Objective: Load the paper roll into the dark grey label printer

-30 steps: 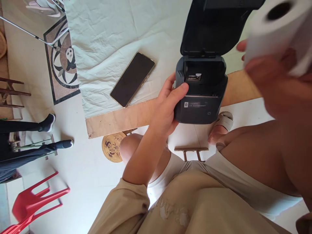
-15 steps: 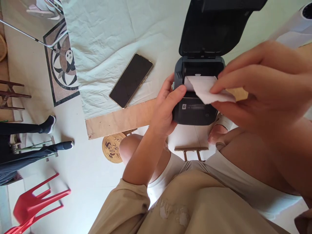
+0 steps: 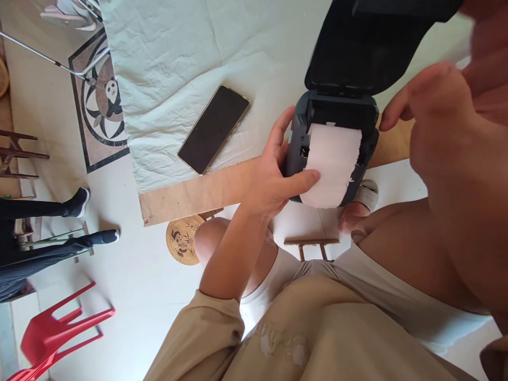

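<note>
A black label printer point(image 3: 296, 140) with its lid point(image 3: 361, 47) raised is held at the table's front edge. My left hand point(image 3: 273, 180) grips its left side, the thumb pressing on a white paper strip point(image 3: 333, 164). The strip lies out of the paper bay and over the printer's front panel. My right hand point(image 3: 440, 111) is off the paper, just right of the printer, with its fingers partly curled and apart; nothing shows in it. A dark phone point(image 3: 214, 129) lies on the cloth to the left of the printer.
A pale green cloth point(image 3: 170, 63) covers the table, whose bare wooden edge point(image 3: 194, 196) faces me. Below stand a round panda stool point(image 3: 184, 241) and, further left, a red plastic chair point(image 3: 59, 328). A person's legs point(image 3: 79, 238) are at the far left.
My right hand has let go of the paper and moved away to the right. The paper now lies flat over the front panel under my left thumb, and the printer has shifted slightly right.
</note>
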A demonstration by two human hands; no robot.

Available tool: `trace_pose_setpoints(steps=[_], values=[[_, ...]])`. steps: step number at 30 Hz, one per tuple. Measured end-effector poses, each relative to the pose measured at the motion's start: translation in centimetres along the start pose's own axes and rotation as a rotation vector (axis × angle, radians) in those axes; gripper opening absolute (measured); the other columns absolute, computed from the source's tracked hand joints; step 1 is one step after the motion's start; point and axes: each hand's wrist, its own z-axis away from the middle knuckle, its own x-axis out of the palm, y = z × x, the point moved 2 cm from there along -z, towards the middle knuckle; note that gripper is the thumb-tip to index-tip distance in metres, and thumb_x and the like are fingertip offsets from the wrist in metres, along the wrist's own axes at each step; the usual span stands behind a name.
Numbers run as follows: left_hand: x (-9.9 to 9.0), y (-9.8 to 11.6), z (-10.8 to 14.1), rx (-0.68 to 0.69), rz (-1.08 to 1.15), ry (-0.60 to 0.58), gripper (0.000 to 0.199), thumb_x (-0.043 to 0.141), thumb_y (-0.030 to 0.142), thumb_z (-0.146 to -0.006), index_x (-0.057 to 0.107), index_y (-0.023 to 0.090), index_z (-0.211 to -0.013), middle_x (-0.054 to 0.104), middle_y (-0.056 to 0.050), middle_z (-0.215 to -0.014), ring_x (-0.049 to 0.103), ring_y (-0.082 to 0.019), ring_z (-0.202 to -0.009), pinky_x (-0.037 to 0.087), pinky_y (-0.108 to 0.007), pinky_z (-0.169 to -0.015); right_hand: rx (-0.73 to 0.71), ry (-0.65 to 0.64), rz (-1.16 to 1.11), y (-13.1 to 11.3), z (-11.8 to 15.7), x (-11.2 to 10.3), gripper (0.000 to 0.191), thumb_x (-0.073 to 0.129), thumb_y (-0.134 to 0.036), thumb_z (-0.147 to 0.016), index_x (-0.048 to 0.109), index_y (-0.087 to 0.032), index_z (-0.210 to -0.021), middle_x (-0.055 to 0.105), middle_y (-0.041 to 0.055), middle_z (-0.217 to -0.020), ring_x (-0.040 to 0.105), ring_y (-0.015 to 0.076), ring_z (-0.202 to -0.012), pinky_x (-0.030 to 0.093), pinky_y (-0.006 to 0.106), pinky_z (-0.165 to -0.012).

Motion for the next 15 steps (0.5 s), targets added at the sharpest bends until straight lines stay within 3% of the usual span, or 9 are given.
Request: trace_pose_setpoints(steps=[2,5,9,13,15], values=[[-0.7,-0.5,-0.2,0.055,-0.04,-0.1,0.088,0.081,0.045,-0.07,0.035,0.03,-0.144,0.063,-0.005,-0.119,0.065,-0.03,-0.115,0.056,-0.037,-0.088,-0.106,0.048,-0.044,-0.2,0.1,-0.1,0.059,0.055,-0.061,-0.087,0.053,-0.022,-0.131,0.047,0.002,-0.14,0.058,0.009,-0.121,0.051,0.012,-0.068],[-1.6,-1.0,-0.5,0.132,-0.046,-0.209,0.101,0.085,0.039,-0.066,0.026,0.029,-0.149,0.057,-0.006,-0.13,0.062,-0.031,-0.118,0.056,-0.041,-0.093,-0.131,-0.006,0.011,-1.0,0.3,0.0,0.039,0.057,-0.05,-0.09,0.06,-0.018,-0.112,0.056,0.0021,-0.121,0.06,0.0034,-0.106,0.042,0.011,-0.057],[-1.4,-0.7,-0.4,0.091,-0.026,-0.154,0.101,0.082,0.037,-0.07,0.022,0.031,-0.15,0.052,-0.007,-0.14,0.06,-0.032,-0.124,0.055,-0.043,-0.097,-0.255,-0.189,0.101,-1.9,0.3,0.3,0.016,0.063,-0.027,-0.086,0.056,-0.013,-0.082,0.057,0.0028,-0.109,0.056,0.0036,-0.108,0.038,0.01,-0.053],[-0.6,-0.1,0.1,0.045,0.013,-0.094,0.096,0.081,0.034,-0.07,0.028,0.035,-0.149,0.055,-0.004,-0.139,0.061,-0.031,-0.125,0.056,-0.042,-0.096,-0.437,-0.336,0.128,-1.5,0.4,0.5,0.008,0.063,-0.022,-0.085,0.062,-0.014,-0.083,0.048,0.0072,-0.083,0.048,0.0122,-0.13,0.04,0.011,-0.057],[-0.3,0.1,0.3,0.061,0.068,-0.085,0.085,0.081,0.038,-0.071,0.037,0.036,-0.143,0.062,-0.003,-0.131,0.064,-0.031,-0.122,0.058,-0.042,-0.094,-0.394,-0.365,0.042,-1.1,0.5,0.6,0.012,0.061,-0.027,-0.088,0.063,-0.015,-0.089,0.05,0.0072,-0.091,0.045,0.012,-0.133,0.044,0.01,-0.063]])
